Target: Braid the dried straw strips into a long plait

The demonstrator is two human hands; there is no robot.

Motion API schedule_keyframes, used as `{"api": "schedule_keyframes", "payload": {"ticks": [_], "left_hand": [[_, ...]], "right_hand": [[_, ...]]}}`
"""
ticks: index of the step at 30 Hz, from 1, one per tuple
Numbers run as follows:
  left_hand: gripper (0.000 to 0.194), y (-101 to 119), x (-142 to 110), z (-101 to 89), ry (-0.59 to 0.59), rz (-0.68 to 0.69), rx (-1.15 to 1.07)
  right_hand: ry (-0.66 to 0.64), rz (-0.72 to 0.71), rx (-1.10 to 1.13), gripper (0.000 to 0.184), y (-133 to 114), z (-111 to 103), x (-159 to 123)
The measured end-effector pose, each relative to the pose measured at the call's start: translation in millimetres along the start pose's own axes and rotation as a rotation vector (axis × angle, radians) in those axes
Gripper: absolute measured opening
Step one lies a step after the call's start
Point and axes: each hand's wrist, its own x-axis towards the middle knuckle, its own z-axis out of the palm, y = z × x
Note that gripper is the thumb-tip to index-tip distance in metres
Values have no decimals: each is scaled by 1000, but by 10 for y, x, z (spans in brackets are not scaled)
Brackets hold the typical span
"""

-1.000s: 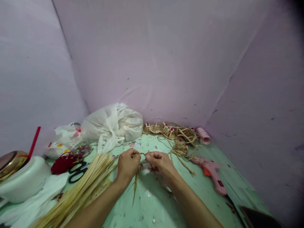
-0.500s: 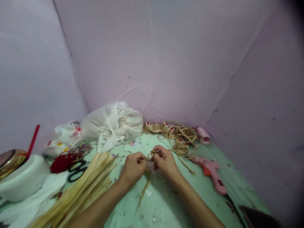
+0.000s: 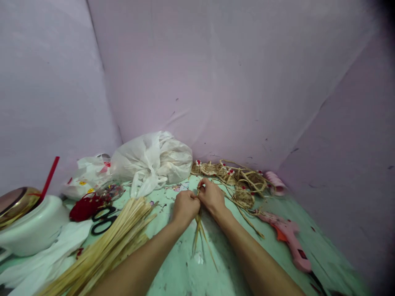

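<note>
My left hand and my right hand meet over the middle of the green table, fingers pinched close together. Between them they grip straw strands, whose loose ends hang toward me below the fingers. The gripped part is mostly covered by the fingers. Left of my left hand lies a thick bundle of pale straw strips. Beyond my right hand, coiled straw pieces with red and white beads and loose braided cords rest near the wall.
At right lie a pink glue gun and a pink thread spool. A white plastic bag sits at the back. Farther left are black-handled scissors, red yarn, a white pot and a white cloth.
My hands have drawn together, left hand now touching the right. The hanging straw ends have spread into separate strands. The view has shifted slightly left.
</note>
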Motion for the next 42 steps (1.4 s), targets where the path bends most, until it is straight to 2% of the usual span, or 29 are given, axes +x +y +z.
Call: {"api": "schedule_keyframes", "payload": {"ticks": [4,9,13,16,21,25,32,36,39,42], "left_hand": [[15,23,49,16,1,-86,72],[15,53,33,-3,-37,-117,121],[15,25,68,-4,-32,-128,75],[15,-2,100,-2,-41,-148,28],[15,8,79,-17,-51,-136,80],[16,26,25,-38,-57,-124,158],[20,29,4,-71,-128,-25,255],[21,26,32,-94,-201,25,283],[22,36,23,-104,-179,39,310],[23,55,1,-110,-162,42,343]], "right_hand": [[-11,4,-93,19,-1,63,55],[-11,-60,-61,19,38,111,71],[65,-103,-25,20,75,143,92],[33,-124,11,22,119,162,122],[-38,-155,50,22,175,131,94],[-22,-179,27,23,180,74,-57],[2,-221,200,29,238,86,-223],[-52,-219,106,29,173,32,-315],[-118,-240,-22,28,87,-34,-403],[-121,-255,-94,29,32,-54,-463]]}}
